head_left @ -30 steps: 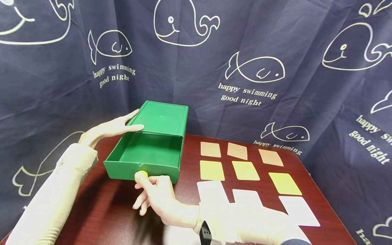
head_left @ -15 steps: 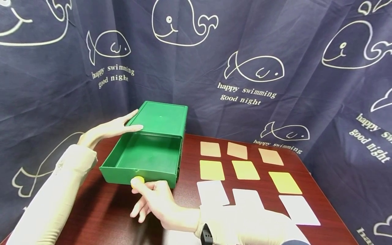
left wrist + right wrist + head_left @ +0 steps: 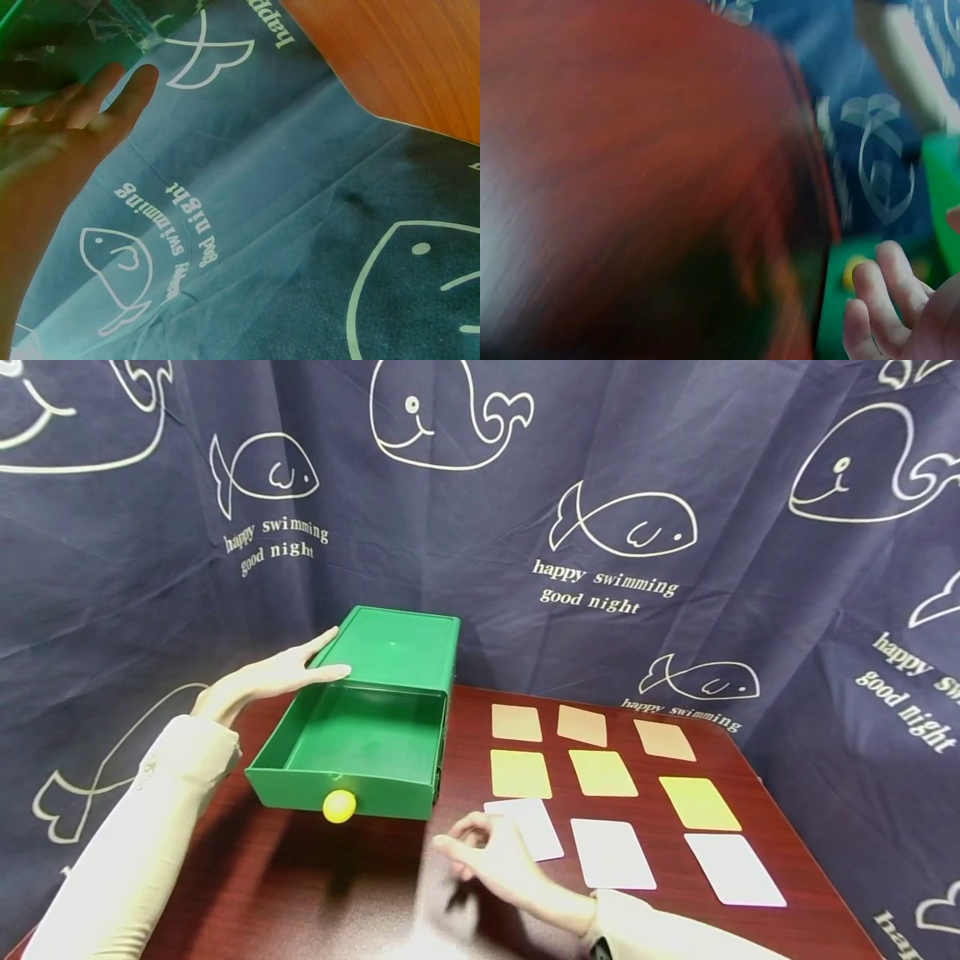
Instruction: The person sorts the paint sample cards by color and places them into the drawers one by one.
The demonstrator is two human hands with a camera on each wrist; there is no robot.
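Note:
A green drawer box (image 3: 397, 643) stands at the left of the table, its green drawer (image 3: 360, 731) pulled out towards me. Nothing lies in the part of the drawer that shows. On the drawer's front sits a round yellow knob (image 3: 339, 806). My left hand (image 3: 270, 678) rests on the box's top left edge, fingers straight and thumb over the top; the left wrist view shows its fingers (image 3: 90, 97) against the green side. To the right of the drawer, apart from the knob, my right hand (image 3: 498, 860) hovers with loosely bent fingers and holds nothing.
Rows of square cards lie on the right of the dark red table (image 3: 375, 893): pinkish cards (image 3: 516, 723) at the back, yellow cards (image 3: 520, 774) in the middle, white cards (image 3: 613, 853) nearest me. A dark blue curtain (image 3: 487, 527) with fish drawings hangs behind and beside the table.
The drawer has come slightly further out. My right hand has let go of the yellow knob and moved right, over by the white cards. The left hand has stayed on the box.

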